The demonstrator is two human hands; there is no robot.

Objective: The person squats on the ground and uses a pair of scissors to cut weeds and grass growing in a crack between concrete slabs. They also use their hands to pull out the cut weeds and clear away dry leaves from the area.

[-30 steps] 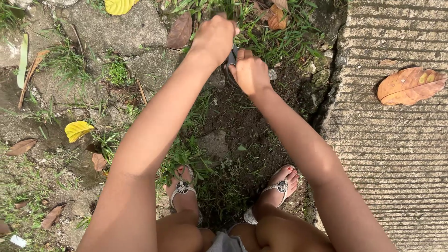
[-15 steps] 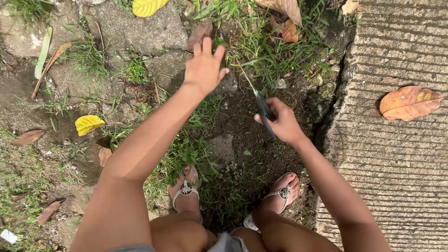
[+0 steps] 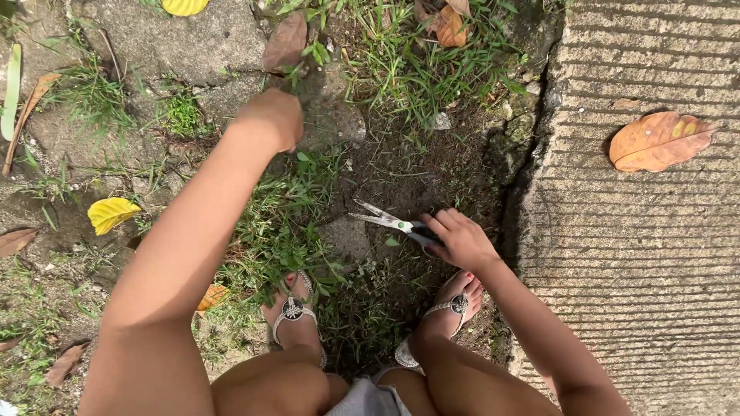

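Note:
My right hand [image 3: 461, 240] grips the handles of a pair of scissors [image 3: 389, 221], whose silver blades stand slightly apart and point left, low over bare soil. My left hand [image 3: 271, 118] is curled into a fist over a patch of low green weeds [image 3: 281, 223] beside a flat stone; whether grass is pinched in it cannot be told. I am squatting, and my two sandalled feet [image 3: 297, 312] rest on the dirt just below both hands.
A ribbed concrete slab [image 3: 640, 246] runs down the right side with an orange dry leaf [image 3: 659, 140] on it. Grass tufts [image 3: 416, 65] grow at the top. Flat stones [image 3: 177, 42], a yellow leaf [image 3: 112, 213] and brown leaves lie on the left.
My right hand has come down toward my feet with the scissors, blades now turned leftward. My left hand has shut from spread fingers into a fist and moved left and nearer to me.

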